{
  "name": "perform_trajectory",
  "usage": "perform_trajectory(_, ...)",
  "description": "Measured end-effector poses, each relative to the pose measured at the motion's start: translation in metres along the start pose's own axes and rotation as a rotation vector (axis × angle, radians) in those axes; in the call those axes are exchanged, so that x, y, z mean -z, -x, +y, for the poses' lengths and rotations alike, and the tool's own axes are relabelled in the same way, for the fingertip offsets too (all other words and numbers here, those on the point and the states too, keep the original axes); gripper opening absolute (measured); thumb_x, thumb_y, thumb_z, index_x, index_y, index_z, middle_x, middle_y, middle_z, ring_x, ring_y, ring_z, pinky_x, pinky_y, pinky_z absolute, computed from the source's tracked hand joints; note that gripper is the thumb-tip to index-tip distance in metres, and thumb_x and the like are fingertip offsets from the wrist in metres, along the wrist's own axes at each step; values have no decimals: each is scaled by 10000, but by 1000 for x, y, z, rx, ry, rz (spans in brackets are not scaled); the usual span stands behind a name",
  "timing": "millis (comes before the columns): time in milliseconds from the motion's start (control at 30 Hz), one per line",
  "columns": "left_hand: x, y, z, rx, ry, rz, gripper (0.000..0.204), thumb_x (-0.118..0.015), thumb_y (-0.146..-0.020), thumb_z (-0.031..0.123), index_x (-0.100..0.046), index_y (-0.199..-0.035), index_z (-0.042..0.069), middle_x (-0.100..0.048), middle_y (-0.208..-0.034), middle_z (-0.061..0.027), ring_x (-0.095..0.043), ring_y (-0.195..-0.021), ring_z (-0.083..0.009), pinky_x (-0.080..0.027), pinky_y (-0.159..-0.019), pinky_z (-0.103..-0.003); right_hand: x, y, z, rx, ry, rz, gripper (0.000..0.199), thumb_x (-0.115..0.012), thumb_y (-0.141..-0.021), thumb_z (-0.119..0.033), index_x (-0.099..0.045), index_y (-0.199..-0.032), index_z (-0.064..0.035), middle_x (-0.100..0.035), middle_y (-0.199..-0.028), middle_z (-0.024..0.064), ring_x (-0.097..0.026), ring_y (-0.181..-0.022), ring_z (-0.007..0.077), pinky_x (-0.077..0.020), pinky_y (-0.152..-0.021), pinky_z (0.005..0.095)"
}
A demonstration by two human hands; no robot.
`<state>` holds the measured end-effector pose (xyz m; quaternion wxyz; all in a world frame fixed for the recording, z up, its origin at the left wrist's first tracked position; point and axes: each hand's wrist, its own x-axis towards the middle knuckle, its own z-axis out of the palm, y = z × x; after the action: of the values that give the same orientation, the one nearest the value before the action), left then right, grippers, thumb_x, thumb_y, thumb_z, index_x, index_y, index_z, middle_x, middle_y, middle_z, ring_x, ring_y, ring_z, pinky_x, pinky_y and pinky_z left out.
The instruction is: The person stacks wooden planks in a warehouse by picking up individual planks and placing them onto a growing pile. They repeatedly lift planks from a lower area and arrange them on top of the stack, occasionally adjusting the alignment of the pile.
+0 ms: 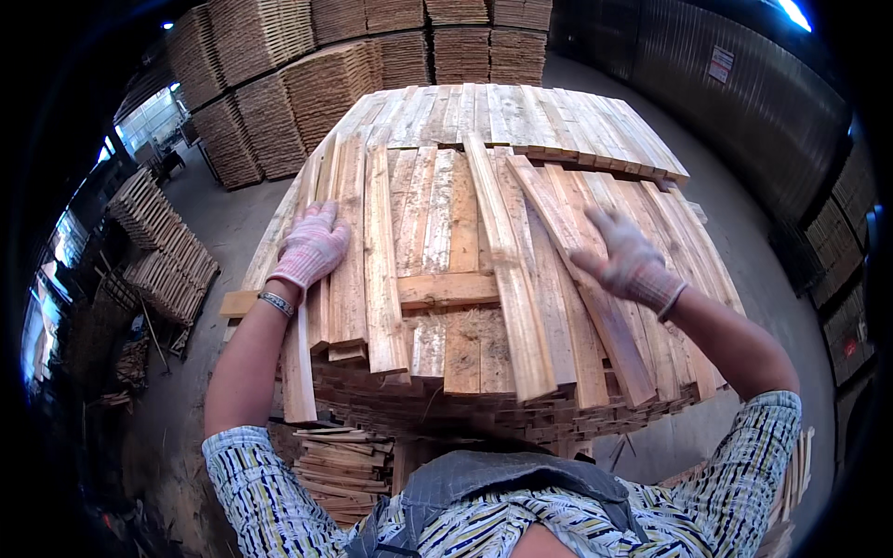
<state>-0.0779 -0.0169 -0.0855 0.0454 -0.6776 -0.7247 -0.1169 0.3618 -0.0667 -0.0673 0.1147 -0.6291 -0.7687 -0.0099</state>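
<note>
Both hands wear pale knitted work gloves. My left hand rests on wooden boards at the left of a large stack, its fingers stretched along the wood. My right hand, a little smeared by motion, is over the boards on the right, thumb and fingers apart with nothing gripped. Beside it a loose board lies slantwise across the layer. Another loose board lies at a slant near the middle. Left of that, a short crosswise piece sits on the boards, near a lengthwise board.
A far section of boards lies side by side behind the near layer. Tall lumber stacks stand at the back left, with a smaller stack on the left floor. Thin wood strips lie below. A ribbed wall runs along the right.
</note>
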Motion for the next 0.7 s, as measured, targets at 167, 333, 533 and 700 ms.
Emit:
perform_trajectory(167, 3, -1, -16, -315, -80, 19, 439, -434, -960, 247, -554, -1284, -24, -567, -1276, -257, -515, -1221, -395, -392, -1059, -439, -32, 1, 3, -96, -145, -224, 746, -631, -857, -399, -397, -1440, 4, -593, -1234, 264, -614, -1126, 381, -515, -939, 461)
perform_trajectory(333, -6, -9, -34, -128, 7, 9, 543, -415, -977, 299, -444, -1413, -24, -433, -1459, -258, -397, -1359, -402, -295, -1155, -423, 6, 12, 50, -144, -143, -180, 651, -606, -852, -303, -441, -1438, -75, -641, -1180, 211, -649, -1065, 343, -535, -907, 444)
perform_trajectory(533, -11, -17, -28, -105, 26, 12, 551, -410, -975, 290, -442, -1429, -22, -415, -1497, -232, -366, -1395, -383, -278, -1165, -413, 59, 84, 214, -463, -193, 106, 532, -572, -865, -314, -566, -1360, -120, -712, -1015, 187, -699, -855, 313, -553, -802, 420)
perform_trajectory(700, -5, -15, -13, -71, 76, -17, 537, -409, -987, 294, -457, -1421, -18, -427, -1490, -224, -373, -1385, -387, -281, -1164, -415, 23, 83, 301, -601, -1, -16, 472, -486, -946, -396, -585, -1345, -165, -666, -1213, 176, -647, -1072, 357, -500, -938, 428)
